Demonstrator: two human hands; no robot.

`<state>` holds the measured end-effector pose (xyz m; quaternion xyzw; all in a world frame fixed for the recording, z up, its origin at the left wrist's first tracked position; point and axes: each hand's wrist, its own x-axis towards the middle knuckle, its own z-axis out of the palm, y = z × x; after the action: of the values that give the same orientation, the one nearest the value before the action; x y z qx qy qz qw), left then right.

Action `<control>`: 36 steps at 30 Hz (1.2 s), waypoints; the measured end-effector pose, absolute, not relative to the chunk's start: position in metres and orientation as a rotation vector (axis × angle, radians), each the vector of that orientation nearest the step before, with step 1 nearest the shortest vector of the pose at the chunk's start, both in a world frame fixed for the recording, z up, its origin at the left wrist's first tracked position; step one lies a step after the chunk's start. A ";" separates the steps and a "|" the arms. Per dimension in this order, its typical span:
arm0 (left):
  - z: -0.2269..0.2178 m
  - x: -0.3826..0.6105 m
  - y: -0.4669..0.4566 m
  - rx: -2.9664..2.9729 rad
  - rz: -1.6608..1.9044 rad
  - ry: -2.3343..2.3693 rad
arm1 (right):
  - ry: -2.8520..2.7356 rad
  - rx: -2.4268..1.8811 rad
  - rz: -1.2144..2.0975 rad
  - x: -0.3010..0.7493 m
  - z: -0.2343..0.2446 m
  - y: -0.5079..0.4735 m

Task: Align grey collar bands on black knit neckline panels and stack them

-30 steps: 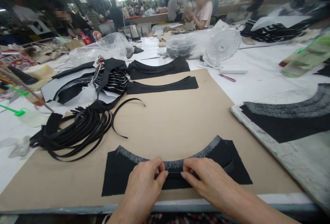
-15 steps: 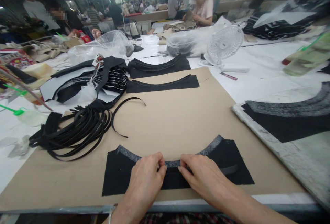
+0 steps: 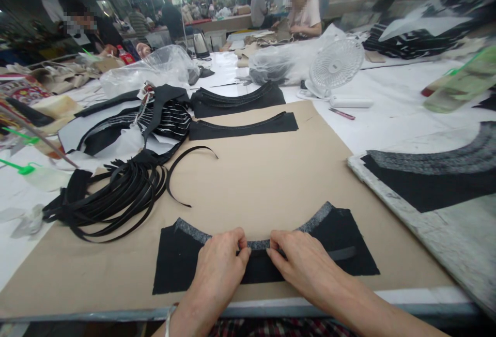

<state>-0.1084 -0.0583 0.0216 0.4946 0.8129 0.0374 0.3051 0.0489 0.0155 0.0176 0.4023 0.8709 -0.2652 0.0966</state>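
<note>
- The black panel (image 3: 260, 275) lay at the lower centre of the frame, long axis left to right, its concave grey edge (image 3: 258, 245) facing the top.
- The right hand (image 3: 302, 257) reached in from the lower right, knuckles up, thumb and forefinger pinched on the strip (image 3: 341, 253).
- The left hand (image 3: 222, 257) slanted up from the bottom, pinching likewise.
- The strip's free end pointed right, flatter than a second earlier; between the hands it sat higher, nearer the grey edge.

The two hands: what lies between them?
Head view: between the left hand and right hand lie part of the black piece, its grey band and apparently a dark strip.
</note>
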 end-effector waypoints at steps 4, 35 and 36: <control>0.022 -0.109 -0.059 1.313 0.095 2.153 | 2.586 1.178 -0.802 0.050 0.019 0.014; 0.011 -0.122 -0.068 1.403 0.074 1.963 | 2.660 1.202 -0.721 0.059 0.031 0.005; 0.014 -0.121 -0.068 1.397 0.092 1.970 | 2.662 1.203 -0.726 0.059 0.031 0.005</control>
<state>-0.1214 -0.0685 0.0135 0.5406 0.7621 0.0354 0.3545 0.0591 0.0050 0.0306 0.3988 0.8824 -0.2408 0.0657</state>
